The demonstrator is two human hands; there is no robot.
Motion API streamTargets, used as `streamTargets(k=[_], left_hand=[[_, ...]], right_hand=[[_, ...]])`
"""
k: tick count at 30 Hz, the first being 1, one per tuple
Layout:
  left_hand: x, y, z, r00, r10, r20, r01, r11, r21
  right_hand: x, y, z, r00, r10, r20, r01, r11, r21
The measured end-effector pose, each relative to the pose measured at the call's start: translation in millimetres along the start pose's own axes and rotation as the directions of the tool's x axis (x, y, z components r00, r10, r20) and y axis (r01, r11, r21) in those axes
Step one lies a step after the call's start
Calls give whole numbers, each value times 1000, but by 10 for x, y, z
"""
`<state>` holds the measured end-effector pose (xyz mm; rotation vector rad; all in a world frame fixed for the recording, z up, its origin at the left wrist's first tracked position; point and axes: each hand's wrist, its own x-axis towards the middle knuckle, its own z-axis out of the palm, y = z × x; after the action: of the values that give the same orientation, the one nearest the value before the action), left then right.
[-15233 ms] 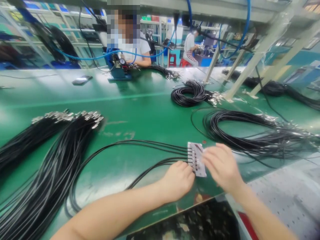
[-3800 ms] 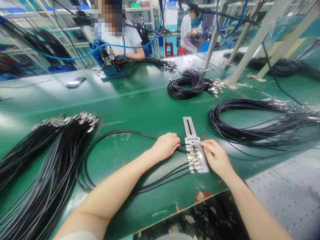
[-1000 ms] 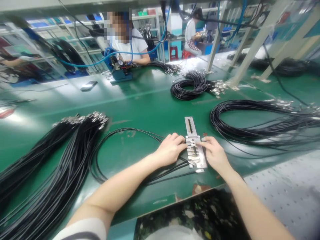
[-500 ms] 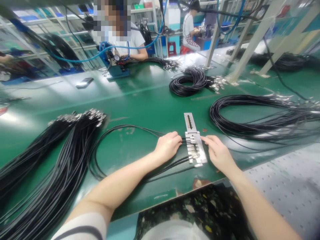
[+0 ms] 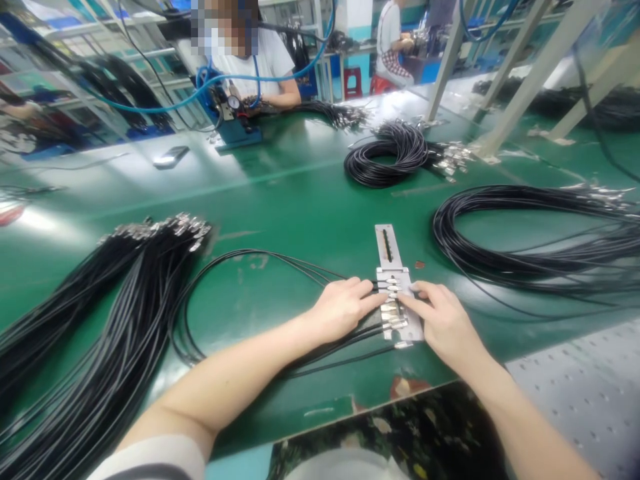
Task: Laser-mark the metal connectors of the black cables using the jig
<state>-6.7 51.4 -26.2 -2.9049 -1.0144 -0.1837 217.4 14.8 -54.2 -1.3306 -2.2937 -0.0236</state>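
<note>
A flat metal jig (image 5: 413,328) with slots lies on the green table. Several black cables end in silver connectors (image 5: 393,288) set across it. My left hand (image 5: 340,310) is at the jig's left side, closed over a black cable, its index finger reaching to the jig; the grip point is partly hidden. From the right, my right hand (image 5: 445,320) reaches over with its index finger extended onto a connector in the middle of the row and its fingers apart. The cables (image 5: 240,253) loop out to the left and back under my left forearm.
Thick bundles of black cable (image 5: 130,300) lie at the left, with coiled cables (image 5: 385,157) farther back and a larger loop (image 5: 465,253) at the right. Across the table a person sits behind a blue press (image 5: 235,127). White frame posts (image 5: 530,80) stand at the back right.
My right hand has moved from the jig's right edge onto the connectors. My left index finger has stretched forward to the jig. The view has shifted slightly.
</note>
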Motion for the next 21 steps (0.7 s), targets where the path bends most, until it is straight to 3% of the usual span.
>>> streamTargets(k=[6, 14, 18, 21], left_hand=[[71, -22, -56, 988, -72, 134, 90, 987, -133], [89, 86, -211, 988, -83, 130, 86, 996, -19], [32, 131, -350, 987, -61, 146, 64, 998, -21], [-115, 171, -393, 971, -72, 229, 103, 987, -127]], right_hand=[[29, 20, -10, 999, 38, 20, -40, 997, 70], [27, 17, 7, 998, 56, 26, -57, 997, 61], [13, 60, -8, 997, 76, -32, -69, 980, 188], [8, 78, -41, 984, 150, -95, -117, 950, 291]])
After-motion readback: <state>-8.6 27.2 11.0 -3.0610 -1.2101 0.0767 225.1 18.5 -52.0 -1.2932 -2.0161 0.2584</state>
